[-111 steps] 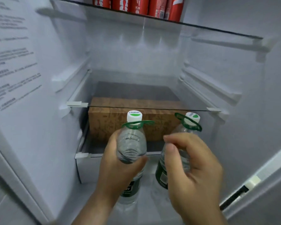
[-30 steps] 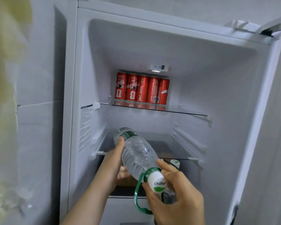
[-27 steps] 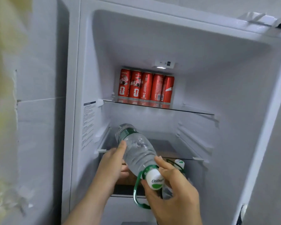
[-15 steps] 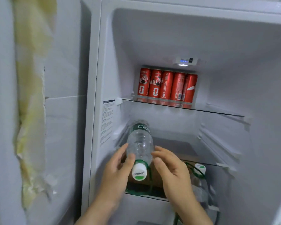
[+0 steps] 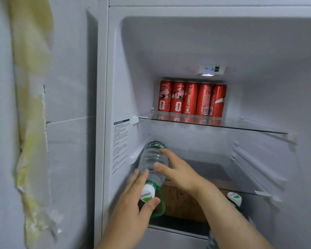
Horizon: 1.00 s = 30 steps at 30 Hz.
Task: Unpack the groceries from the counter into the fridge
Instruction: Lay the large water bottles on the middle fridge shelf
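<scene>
A clear water bottle with a white-and-green cap and a green carry loop lies on its side on the left of the fridge's middle glass shelf, base pointing inward. My left hand pinches its cap end between thumb and fingers. Over the bottle's body lies my right hand, fingers curved round it. A second bottle stands upright lower right, partly hidden by my right forearm.
Several red cans stand in a row at the back of the upper glass shelf. A brown box sits below the middle shelf. The fridge's left wall carries a printed label. A peeling wall is at left.
The bottle has slid deeper onto the middle shelf toward the left wall. My right hand moved from beside the neck up onto the bottle's body; my left hand shifted to the cap.
</scene>
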Each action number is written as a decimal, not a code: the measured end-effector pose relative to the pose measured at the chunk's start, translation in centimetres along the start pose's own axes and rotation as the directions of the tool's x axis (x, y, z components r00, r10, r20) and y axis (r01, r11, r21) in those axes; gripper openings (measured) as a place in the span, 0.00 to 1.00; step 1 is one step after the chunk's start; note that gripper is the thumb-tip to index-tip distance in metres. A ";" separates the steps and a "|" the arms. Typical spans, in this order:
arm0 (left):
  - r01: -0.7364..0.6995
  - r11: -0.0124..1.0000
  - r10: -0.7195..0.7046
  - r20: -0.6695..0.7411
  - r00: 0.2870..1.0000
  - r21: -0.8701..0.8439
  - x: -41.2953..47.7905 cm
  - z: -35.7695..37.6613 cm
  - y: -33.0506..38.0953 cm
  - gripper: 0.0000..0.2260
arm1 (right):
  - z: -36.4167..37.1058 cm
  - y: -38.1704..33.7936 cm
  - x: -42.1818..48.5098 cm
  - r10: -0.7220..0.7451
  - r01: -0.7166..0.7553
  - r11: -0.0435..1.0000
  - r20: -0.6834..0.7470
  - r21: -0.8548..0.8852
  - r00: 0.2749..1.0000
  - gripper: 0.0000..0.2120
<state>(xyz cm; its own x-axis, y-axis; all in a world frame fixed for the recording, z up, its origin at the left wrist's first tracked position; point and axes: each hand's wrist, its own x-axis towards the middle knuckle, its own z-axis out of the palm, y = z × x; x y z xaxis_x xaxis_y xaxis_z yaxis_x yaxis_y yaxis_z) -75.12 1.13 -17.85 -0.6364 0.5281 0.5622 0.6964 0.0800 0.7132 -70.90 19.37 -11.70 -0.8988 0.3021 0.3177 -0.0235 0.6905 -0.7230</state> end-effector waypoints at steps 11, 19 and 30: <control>-0.176 0.836 0.310 -0.183 0.933 0.520 2.4 4.5 -3.0 0.26 | -0.1 4.3 7.7 0.235 -0.246 0.851 0.083 0.464 0.968 0.25; -0.299 0.885 0.358 -0.108 0.928 0.357 2.8 6.1 -4.8 0.27 | 0.5 4.5 11.3 0.340 -0.284 0.821 -0.024 0.496 0.940 0.50; -0.405 0.862 0.466 -0.160 0.870 0.306 3.6 6.2 -6.7 0.22 | 0.6 5.3 12.9 0.297 -0.284 0.826 0.053 0.486 0.953 0.47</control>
<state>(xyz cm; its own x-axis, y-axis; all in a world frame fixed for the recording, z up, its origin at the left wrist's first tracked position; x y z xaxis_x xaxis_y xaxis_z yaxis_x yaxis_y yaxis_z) -80.05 7.71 -23.23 -0.2823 0.3616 0.8886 0.9593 0.1135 0.2586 -82.84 26.50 -11.78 -0.8871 0.4582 0.0557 0.0234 0.1651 -0.9860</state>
